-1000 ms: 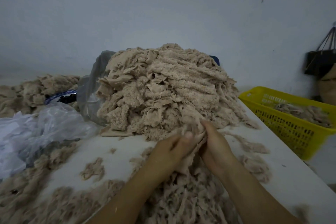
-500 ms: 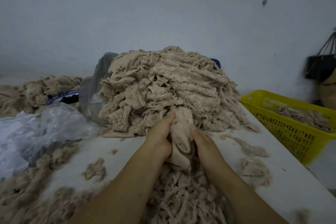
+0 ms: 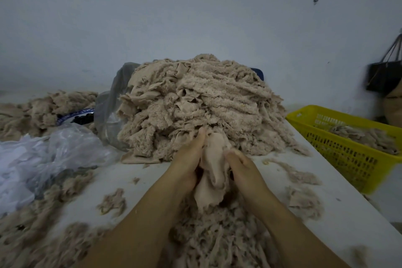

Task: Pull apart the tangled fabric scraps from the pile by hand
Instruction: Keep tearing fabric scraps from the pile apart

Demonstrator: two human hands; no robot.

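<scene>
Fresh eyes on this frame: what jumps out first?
A big mound of beige fabric scraps fills the middle of the table. Just in front, the left hand and right hand grip one smooth scrap between them. A yellow basket with more scraps sits at the right, beside the table.

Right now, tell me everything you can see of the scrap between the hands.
The scrap is a pale beige piece of soft cloth, smoother than the fuzzy pile behind it. It hangs bunched and folded lengthwise, its top at the pile's foot and its ragged lower edge over loose shreds on the table. The left hand grips its left side, the right hand its right. Whether it is free of the pile cannot be told.
</scene>
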